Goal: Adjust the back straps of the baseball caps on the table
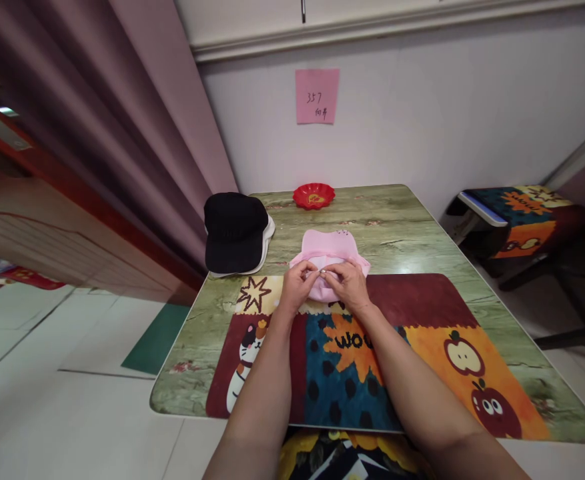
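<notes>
A pink cap lies on the table in front of me, its brim pointing away and small dark marks at the brim's right corner. My left hand and my right hand meet over the near part of the cap. The thumb and fingers of each hand are pinched together on it, with the fingertips almost touching. The exact bit of the cap between the fingertips is too small to make out. To the left, a black cap rests on top of a white cap.
A colourful mat covers the near part of the green wood-pattern table. At the back edge stands a red scalloped dish. A pink paper note is on the wall. Off to the right is a stool with a patterned cover.
</notes>
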A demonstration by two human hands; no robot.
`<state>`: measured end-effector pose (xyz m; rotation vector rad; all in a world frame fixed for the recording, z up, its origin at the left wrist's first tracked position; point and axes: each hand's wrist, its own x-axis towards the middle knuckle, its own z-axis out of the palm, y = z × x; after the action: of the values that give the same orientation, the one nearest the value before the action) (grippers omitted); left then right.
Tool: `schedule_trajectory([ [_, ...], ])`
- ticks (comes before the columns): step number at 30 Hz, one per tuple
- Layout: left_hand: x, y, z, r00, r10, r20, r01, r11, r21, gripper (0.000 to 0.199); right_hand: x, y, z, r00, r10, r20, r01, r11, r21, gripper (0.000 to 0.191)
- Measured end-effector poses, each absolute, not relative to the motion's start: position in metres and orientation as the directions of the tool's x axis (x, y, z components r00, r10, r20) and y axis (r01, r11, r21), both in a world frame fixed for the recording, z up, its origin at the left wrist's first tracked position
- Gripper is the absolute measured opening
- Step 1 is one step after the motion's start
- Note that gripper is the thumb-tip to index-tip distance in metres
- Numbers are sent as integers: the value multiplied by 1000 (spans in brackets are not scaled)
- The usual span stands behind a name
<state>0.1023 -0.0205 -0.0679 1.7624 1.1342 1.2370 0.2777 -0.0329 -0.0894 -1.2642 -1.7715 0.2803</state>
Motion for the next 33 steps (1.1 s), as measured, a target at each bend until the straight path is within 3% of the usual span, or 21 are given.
schedule_trajectory([
  [5,106,-23,-65,89,934,347,249,-358,900,11,277,-34,-88,-61,834,548,633,457,-626,15],
  [9,109,-25,-62,119,953,278,167,-295,941,12,276,-37,-83,-86,797,598,665,492,-561,27],
  [14,110,-24,-61,141,972,189,62,-199,978,15,275,-38,-82,-122,750,650,711,523,-470,12],
  [19,110,-26,-61,127,978,167,12,-170,985,24,276,-37,-85,-79,725,685,710,523,-471,14],
  [24,109,-24,-65,134,974,185,42,-192,980,24,277,-36,-87,-83,741,666,705,516,-487,15],
  [33,106,-19,-67,150,903,402,300,-429,852,11,274,-39,-83,-105,743,661,716,517,-468,10],
])
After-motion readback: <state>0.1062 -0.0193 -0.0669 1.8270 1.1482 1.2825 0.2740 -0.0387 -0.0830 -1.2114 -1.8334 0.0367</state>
